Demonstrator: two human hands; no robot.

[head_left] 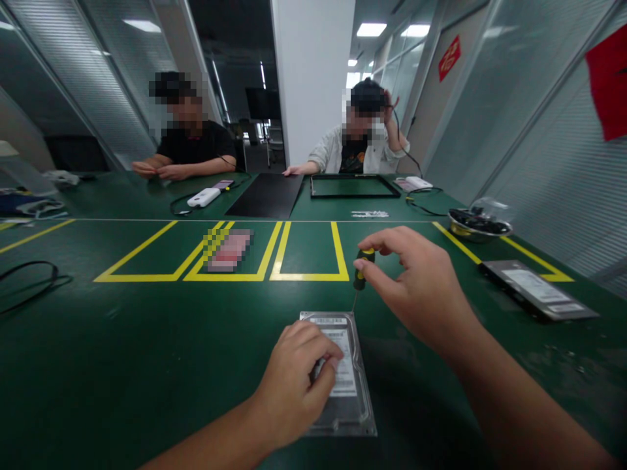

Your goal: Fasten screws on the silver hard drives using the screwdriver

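On the green counter (147, 352), close to the wearer, a hard drive (349, 382) lies flat with its label facing up. The left hand (298, 378) rests over its left side, fingers bent and fingertips on the label; whether it also grips the drive's edge I cannot tell. The right hand (416, 287) pinches a small black-and-yellow screwdriver (361, 274) between thumb and fingers, holding it nearly upright, its thin blade reaching down to the drive's far right corner.

To the right, well apart from both hands, sits a second drive (539, 288), also label up, with some small metal bits (580, 370) scattered nearer the wearer. Beyond that drive stands a metal bowl (465, 233) filled with dark pieces, some clear plastic on top.

Yellow tape (308, 277) marks out boxes across the middle of the counter; one of them holds a pixelated reddish item (230, 251). On the far side, one person in black (210, 147) sits with hands together behind a white device (204, 197). Another person in a pale shirt (326, 156) touches a black panel (267, 194) beside a thin black frame (355, 195).
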